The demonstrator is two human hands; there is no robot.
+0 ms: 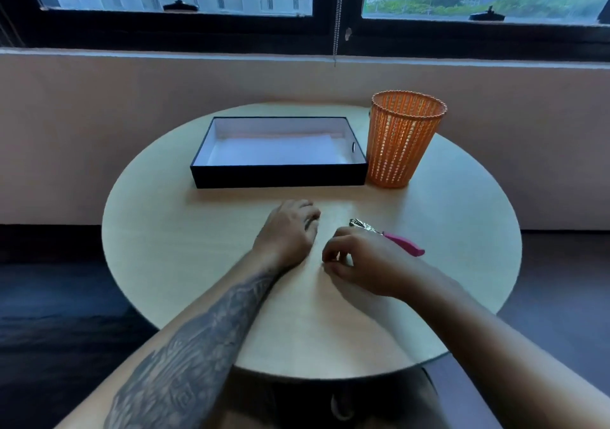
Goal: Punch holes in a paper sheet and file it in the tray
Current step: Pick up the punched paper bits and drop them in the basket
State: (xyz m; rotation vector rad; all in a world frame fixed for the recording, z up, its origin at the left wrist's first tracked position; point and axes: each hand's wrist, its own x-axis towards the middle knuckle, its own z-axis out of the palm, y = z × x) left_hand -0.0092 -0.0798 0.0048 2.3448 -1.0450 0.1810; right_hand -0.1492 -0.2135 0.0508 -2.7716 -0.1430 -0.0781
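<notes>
Table: a round, pale wooden table (198,263) is seen from above, below a dark-framed window (333,32).
Tray: a black tray (280,174) with a white inside is set at the far side of the table; a white sheet (274,151) is seen lying flat in it.
Basket: an orange mesh basket (401,138) is stood upright just beside the tray's right end.
Punch: a metal hole punch with pink handles (392,239) is laid on the table, partly hidden behind the right hand.
Left hand: the left hand (288,230) is rested on the table with fingers curled loosely; nothing is seen held.
Right hand: the right hand (356,260) is kept near the punch, fingers curled inward; whether anything is pinched cannot be told.
</notes>
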